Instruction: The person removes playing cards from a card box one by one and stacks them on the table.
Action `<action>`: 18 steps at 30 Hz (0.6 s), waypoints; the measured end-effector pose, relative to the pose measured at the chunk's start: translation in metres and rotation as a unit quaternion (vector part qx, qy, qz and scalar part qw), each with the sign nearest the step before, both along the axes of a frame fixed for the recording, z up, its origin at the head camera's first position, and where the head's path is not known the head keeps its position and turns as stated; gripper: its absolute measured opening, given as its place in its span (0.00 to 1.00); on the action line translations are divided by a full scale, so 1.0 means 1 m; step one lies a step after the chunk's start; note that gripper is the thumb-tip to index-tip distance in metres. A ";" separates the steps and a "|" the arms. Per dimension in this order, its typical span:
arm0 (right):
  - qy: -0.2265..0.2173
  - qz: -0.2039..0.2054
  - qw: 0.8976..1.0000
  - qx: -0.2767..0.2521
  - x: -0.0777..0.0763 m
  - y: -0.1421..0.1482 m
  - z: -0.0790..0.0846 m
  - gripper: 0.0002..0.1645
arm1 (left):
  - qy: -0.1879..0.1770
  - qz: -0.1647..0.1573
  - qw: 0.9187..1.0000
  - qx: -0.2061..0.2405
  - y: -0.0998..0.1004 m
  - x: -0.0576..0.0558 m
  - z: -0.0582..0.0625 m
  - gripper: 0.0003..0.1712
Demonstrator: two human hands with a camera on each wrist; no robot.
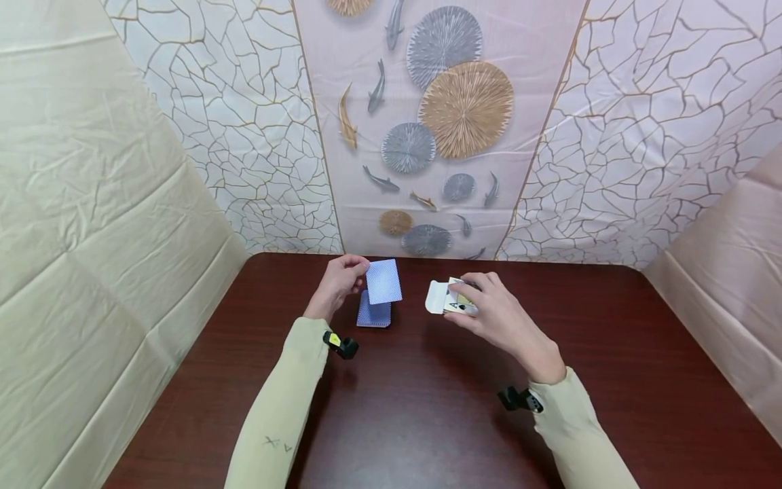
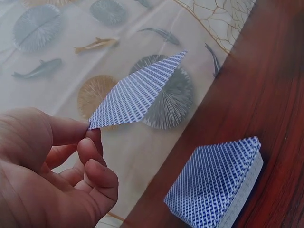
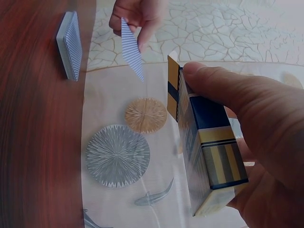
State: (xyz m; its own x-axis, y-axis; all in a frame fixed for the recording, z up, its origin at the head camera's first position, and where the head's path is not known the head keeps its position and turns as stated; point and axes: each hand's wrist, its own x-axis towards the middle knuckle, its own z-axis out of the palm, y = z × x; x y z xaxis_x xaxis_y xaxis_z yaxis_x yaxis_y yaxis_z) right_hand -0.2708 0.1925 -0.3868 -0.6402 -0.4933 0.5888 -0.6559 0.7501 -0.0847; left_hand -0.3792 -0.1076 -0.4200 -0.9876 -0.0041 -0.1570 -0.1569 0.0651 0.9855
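Observation:
A single playing card [image 2: 137, 90] with a blue-and-white patterned back is pinched at one corner between the thumb and a finger of my left hand [image 1: 340, 282]. Below it on the table lies a deck of cards [image 2: 213, 178], face down in a stack, its white edges showing in the left wrist view. My right hand [image 1: 491, 309] grips a card box [image 3: 213, 142] in dark blue, gold and white, held off the table. Its flap [image 1: 436, 297] stands open toward the left. An ace shows on the box's upper side in the head view. Whether cards are inside is hidden.
The dark red-brown wooden table [image 1: 391, 407] spreads under both arms. A patterned cloth [image 1: 464, 109] with fish and round leaf shapes hangs at its back edge. Pale cloth [image 1: 91, 272] hangs along the left side, and more at the right. A small black camera sits on each wrist.

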 end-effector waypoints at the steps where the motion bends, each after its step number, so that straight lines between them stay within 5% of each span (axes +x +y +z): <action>1: 0.001 0.000 1.000 0.000 0.000 0.000 0.000 0.26 | -0.002 -0.001 1.000 -0.004 0.000 -0.001 -0.001 0.08; 18: -0.007 -0.005 1.000 0.006 -0.001 -0.001 -0.002 0.26 | -0.043 -0.025 0.998 -0.049 -0.007 -0.015 -0.021 0.09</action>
